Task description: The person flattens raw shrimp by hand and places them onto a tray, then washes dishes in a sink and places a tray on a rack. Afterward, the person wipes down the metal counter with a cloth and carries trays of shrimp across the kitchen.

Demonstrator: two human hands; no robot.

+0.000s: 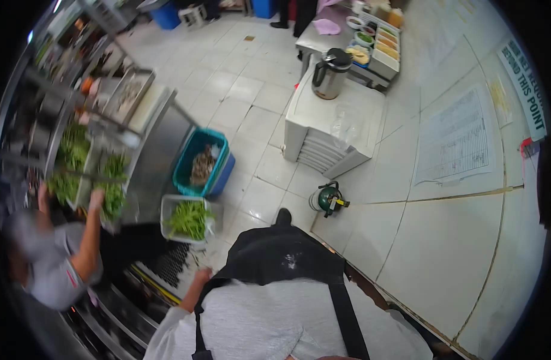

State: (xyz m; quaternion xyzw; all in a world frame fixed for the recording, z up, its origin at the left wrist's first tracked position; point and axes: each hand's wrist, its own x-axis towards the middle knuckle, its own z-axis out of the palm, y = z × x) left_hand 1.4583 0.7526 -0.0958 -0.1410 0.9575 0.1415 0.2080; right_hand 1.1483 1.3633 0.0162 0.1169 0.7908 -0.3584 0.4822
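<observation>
My left hand [202,275] hangs low beside my dark apron [287,258], close to the black floor mat [170,264]. It is small and its fingers are too unclear to read. My right hand is out of view. Ahead of my left hand, a clear plastic tub [165,223] holds green leafy stalks [190,219]. Just beyond it stands a teal bin [180,171] with brownish contents, beside something blue.
At left a co-worker [65,258] reaches both hands into greens on a steel counter [161,129]. Ahead right, a white cabinet [305,123] carries a steel kettle [331,73]. A green cylinder [329,198] stands by the tiled wall [449,234]. Food containers line a farther table.
</observation>
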